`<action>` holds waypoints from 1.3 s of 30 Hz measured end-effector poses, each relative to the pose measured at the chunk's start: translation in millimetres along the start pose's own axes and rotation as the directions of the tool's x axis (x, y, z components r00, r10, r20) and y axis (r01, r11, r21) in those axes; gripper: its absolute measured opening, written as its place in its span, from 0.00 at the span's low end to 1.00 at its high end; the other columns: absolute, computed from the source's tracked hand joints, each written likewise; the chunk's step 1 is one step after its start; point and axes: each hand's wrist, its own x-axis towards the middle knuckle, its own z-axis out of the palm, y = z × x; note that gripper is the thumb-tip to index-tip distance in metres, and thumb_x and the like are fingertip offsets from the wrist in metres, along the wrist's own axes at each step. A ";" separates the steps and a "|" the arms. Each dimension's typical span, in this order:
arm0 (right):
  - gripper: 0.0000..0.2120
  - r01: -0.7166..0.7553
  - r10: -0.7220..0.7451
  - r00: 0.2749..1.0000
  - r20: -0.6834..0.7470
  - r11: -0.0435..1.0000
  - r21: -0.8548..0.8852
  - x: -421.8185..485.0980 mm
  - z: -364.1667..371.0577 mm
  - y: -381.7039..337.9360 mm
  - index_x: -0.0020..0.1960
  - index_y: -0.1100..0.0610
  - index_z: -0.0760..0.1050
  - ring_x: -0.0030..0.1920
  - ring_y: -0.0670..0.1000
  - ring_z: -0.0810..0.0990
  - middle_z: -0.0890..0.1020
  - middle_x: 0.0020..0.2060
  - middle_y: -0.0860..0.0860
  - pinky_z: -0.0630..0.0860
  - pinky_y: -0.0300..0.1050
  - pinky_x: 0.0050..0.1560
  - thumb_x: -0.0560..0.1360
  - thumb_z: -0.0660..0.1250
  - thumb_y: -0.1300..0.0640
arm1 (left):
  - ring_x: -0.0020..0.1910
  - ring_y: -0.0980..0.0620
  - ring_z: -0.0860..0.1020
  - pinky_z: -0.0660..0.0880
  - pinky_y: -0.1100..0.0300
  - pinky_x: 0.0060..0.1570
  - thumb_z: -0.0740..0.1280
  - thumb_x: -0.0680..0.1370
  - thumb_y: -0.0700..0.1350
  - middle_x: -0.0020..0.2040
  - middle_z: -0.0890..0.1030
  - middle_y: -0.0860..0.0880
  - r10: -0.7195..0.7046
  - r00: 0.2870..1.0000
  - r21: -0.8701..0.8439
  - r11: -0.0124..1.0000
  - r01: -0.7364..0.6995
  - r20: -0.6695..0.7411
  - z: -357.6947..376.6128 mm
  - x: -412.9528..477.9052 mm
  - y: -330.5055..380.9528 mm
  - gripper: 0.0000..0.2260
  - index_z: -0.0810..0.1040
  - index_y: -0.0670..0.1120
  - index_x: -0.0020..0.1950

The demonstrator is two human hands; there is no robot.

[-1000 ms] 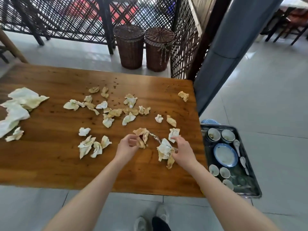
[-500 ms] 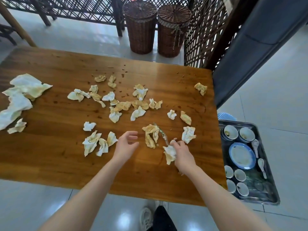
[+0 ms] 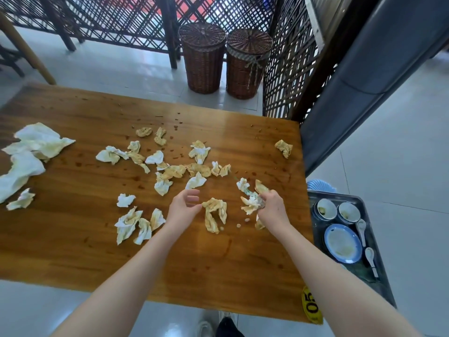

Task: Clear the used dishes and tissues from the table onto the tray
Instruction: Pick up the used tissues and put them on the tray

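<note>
One crumpled tissue wad (image 3: 250, 203) is clenched in the right grip (image 3: 272, 207), its long side pointing away and left. The left grip (image 3: 183, 206) is released, just beside a long twisted tissue (image 3: 215, 215). Many more litter the wooden counter (image 3: 218, 263); the tray (image 3: 317, 229) sits right.

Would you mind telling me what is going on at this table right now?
A person is clearing used tissues off a wooden table. The right hand grips a wad of tissues, while the left hand hovers, holding nothing, beside another crumpled tissue. Many more stained tissues lie scattered across the tabletop. The tray, to the right of the table, already holds bowls, a plate and spoons.
</note>
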 end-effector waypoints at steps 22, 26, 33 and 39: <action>0.53 0.079 0.086 0.888 0.451 0.939 -0.335 66.2 23.3 39.7 0.75 0.39 0.45 0.77 0.58 0.44 0.41 0.77 0.52 0.59 0.62 0.70 0.66 0.71 0.70 | 0.50 0.54 0.78 0.72 0.68 0.39 0.70 0.75 0.38 0.54 0.79 0.50 -0.103 0.993 0.007 0.995 0.103 -0.064 23.1 44.2 8.1 0.15 0.77 0.48 0.61; 0.42 0.117 0.025 0.932 0.360 0.922 -0.369 62.5 37.4 40.4 0.71 0.45 0.59 0.69 0.55 0.60 0.57 0.72 0.52 0.75 0.48 0.56 0.65 0.74 0.66 | 0.51 0.53 0.78 0.75 0.65 0.43 0.70 0.75 0.38 0.54 0.79 0.49 -0.108 0.991 -0.004 0.994 0.108 -0.081 26.6 46.0 12.7 0.15 0.77 0.48 0.61; 0.34 0.053 0.038 0.954 0.297 0.955 -0.293 56.4 44.6 38.4 0.68 0.49 0.65 0.53 0.49 0.69 0.66 0.62 0.51 0.78 0.41 0.45 0.67 0.72 0.70 | 0.50 0.54 0.78 0.74 0.65 0.45 0.71 0.75 0.39 0.55 0.79 0.49 -0.107 0.993 0.026 0.994 0.109 -0.054 29.0 44.8 14.1 0.16 0.77 0.49 0.61; 0.34 -0.042 0.091 0.968 0.233 0.978 -0.206 53.8 36.6 41.2 0.71 0.52 0.65 0.53 0.49 0.73 0.67 0.62 0.51 0.78 0.40 0.49 0.69 0.68 0.73 | 0.61 0.51 0.74 0.72 0.64 0.53 0.72 0.74 0.42 0.63 0.74 0.48 -0.073 0.983 0.311 0.950 0.018 0.166 35.2 47.8 4.6 0.22 0.72 0.49 0.66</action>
